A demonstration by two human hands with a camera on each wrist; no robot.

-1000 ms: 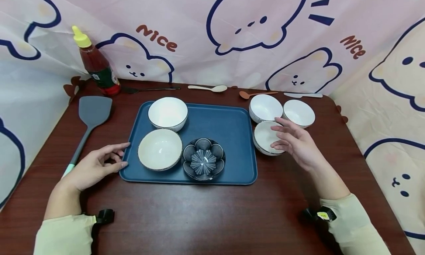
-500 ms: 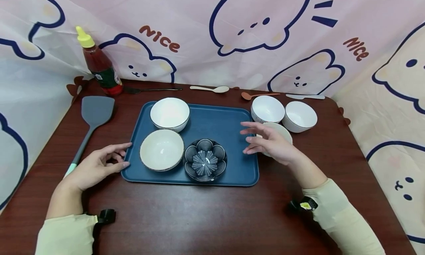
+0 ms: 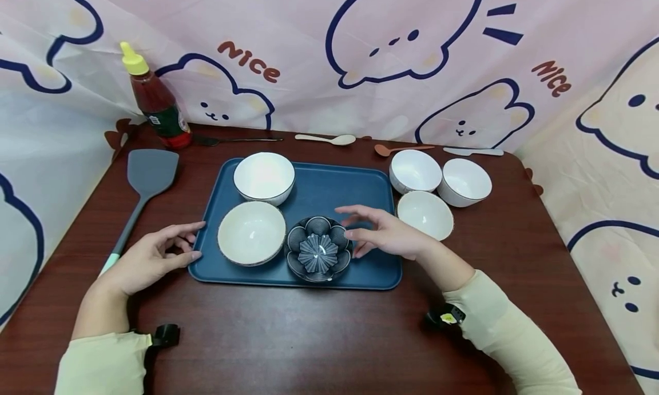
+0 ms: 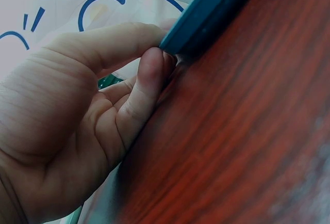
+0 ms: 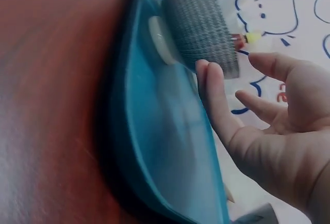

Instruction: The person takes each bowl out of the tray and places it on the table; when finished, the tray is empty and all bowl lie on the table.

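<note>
A dark blue flower-shaped bowl [image 3: 317,249] stands on the front middle of the blue tray [image 3: 360,272]. My right hand [image 3: 388,232] reaches over the tray from the right, fingertips right at that bowl's rim. In the right wrist view its fingers are spread and the bowl's ribbed outer side [image 5: 203,28] lies just beyond them. My left hand [image 3: 149,258] rests at the tray's left rim, with the index finger and thumb touching it. The left wrist view shows those fingertips [image 4: 152,61] against the tray's edge. Two white bowls, a front one [image 3: 251,233] and a back one [image 3: 264,178], share the tray.
Three white bowls, one in front [image 3: 424,215], stand right of the tray. A grey spatula [image 3: 151,172] and a red sauce bottle [image 3: 159,106] are at the left. Along the back lie a dark utensil [image 3: 237,139], a pale spoon [image 3: 326,139], a brown spoon [image 3: 383,150] and a pale knife [image 3: 473,151].
My right hand has moved left from above the front right-hand bowl, across the tray's right edge, to the dark flower-shaped bowl. The left hand has stayed at the tray's rim.
</note>
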